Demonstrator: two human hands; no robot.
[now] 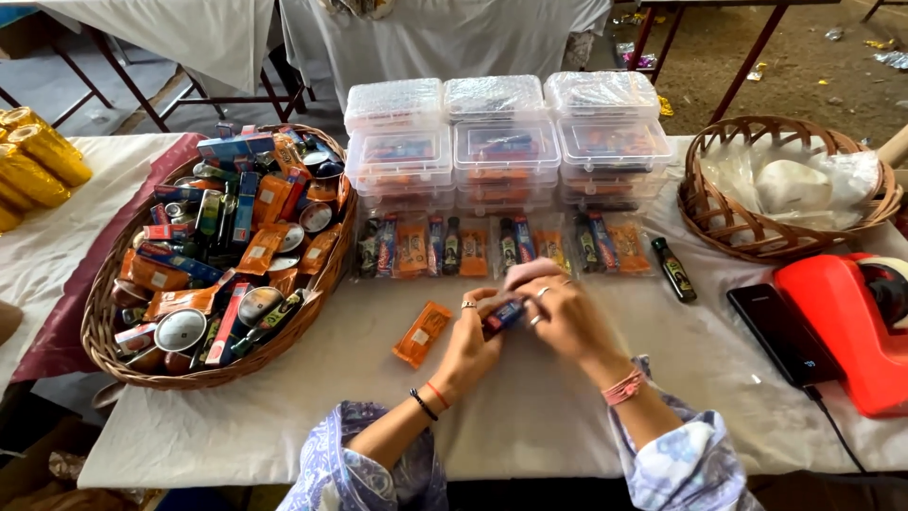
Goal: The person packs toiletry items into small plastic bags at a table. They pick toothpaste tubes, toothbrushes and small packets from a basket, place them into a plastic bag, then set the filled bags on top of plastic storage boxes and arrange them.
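Observation:
My left hand (470,345) and my right hand (553,308) meet over the white tablecloth (530,416), and together they grip a small blue and red packet (503,315). An orange sachet (422,333) lies flat just left of my left hand. Beyond my hands runs a row of filled clear packs (492,246), each holding a dark little bottle, an orange sachet and a blue packet. A single small dark bottle (673,270) lies to the right of that row.
A big wicker basket (104,350) of sachets, tins and packets sits left. Stacked clear lidded boxes (506,142) stand behind the row. Right: a wicker basket (719,232) with plastic bags, a black phone (783,333) and a red tape dispenser (846,326). Gold cans (38,151) far left.

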